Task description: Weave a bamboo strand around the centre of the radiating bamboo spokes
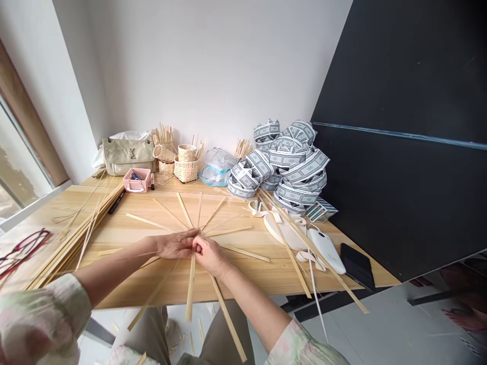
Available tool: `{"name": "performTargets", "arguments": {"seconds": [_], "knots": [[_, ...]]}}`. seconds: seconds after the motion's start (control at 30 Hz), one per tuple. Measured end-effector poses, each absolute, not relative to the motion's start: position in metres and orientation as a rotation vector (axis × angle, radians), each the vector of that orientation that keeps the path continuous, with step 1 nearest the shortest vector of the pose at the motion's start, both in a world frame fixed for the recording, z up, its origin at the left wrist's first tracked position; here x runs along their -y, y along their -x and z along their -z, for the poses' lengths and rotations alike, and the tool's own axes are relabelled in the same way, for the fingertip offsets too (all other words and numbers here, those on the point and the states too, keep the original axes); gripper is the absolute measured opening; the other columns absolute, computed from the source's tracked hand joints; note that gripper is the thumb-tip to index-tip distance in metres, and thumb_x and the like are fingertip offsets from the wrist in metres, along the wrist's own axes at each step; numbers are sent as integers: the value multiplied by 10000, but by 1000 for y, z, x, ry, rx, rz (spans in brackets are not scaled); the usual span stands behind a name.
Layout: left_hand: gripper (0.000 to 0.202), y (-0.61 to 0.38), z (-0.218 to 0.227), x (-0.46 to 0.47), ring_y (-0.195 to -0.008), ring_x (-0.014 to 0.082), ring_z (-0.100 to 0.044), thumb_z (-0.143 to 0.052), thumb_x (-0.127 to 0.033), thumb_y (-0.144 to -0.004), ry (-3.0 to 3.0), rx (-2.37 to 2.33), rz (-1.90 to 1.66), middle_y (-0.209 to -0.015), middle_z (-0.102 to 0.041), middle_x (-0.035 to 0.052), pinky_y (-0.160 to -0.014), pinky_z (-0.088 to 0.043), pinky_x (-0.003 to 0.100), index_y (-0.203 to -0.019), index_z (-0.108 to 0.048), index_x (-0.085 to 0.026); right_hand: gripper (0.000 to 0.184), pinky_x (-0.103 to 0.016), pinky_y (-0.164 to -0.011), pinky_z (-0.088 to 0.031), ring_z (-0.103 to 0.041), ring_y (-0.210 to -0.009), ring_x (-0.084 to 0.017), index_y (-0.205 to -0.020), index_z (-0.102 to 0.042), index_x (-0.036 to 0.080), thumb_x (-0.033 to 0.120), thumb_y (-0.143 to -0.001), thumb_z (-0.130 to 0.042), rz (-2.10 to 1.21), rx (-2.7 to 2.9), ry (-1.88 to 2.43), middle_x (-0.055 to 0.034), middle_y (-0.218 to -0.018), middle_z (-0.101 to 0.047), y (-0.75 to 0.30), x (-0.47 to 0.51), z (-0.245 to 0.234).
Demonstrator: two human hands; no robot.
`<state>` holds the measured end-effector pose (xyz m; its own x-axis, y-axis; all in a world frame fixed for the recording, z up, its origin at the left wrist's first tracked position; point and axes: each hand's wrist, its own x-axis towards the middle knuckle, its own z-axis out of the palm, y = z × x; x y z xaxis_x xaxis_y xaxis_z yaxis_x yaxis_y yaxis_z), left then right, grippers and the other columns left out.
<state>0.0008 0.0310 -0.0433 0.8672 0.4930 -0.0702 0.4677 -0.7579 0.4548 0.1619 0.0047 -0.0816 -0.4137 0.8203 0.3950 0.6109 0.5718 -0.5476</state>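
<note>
**Setting:** a white wall [205,66] met a black wall panel [403,71], with a window [19,167] at far left.

**Furniture:** one light wooden table [243,286].

**Back of table:** a heap of grey-and-white printed paper bands [292,167]; a beige quilted handbag [129,157]; small woven bamboo baskets [186,170], with upright strip ends rising behind them; a plastic bag [216,170].

**Left edge:** a long bundle of bamboo strips [72,243], with a black marker [116,201] beside it.

**Right side:** a white oval board [279,233] with white ribbon [310,258]; a white handheld device [327,249]; a black phone [357,265]. A pink box [135,180] stood near the back left.

**Centre:** radial bamboo strips [213,228], flat and crossed at one hub in a star, some ends overhanging the table's front edge.

**Hands:** the left hand [177,245] and right hand [209,256] met at the hub, their fingertips touching. Fingers on both were closed together and pressed down on the crossing, pinning the strips to the table.
</note>
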Motion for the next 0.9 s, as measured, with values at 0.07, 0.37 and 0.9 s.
{"name": "performTargets", "arguments": {"seconds": [0.07, 0.37, 0.9], "knots": [[332, 0, 43, -31, -1277, 204, -130, -385, -128, -802, -2572, -684, -61, -1307, -374, 67, -1053, -145, 312, -1117, -484, -154, 182, -178, -519, -312, -383, -529, -75, -638, -455, 177, 23, -543, -437, -468, 2171, 1101, 58, -580, -403, -165, -5, 80], [260, -1, 46, -32, -1264, 193, -193, -345, -67, -776, -2637, -795, -70, -1336, -307, 143, -1049, -189, 274, -987, -496, -82, 120, -191, -523, -342, -378, -517, -66, -660, -514, 158, 77, -573, -508, -568, 2018, 1237, 37, -660, -422, -186, -8, 74], [334, -1, 53, -30, -1245, 193, -251, -353, 9, -696, -2517, -881, -254, -1347, -308, 104, -1051, -201, 280, -952, -544, -90, 120, -201, -567, -350, -434, -595, -99, -588, -479, 176, 63, -558, -505, -380, 2013, 1327, 21, -638, -462, -179, -19, 84]]}}
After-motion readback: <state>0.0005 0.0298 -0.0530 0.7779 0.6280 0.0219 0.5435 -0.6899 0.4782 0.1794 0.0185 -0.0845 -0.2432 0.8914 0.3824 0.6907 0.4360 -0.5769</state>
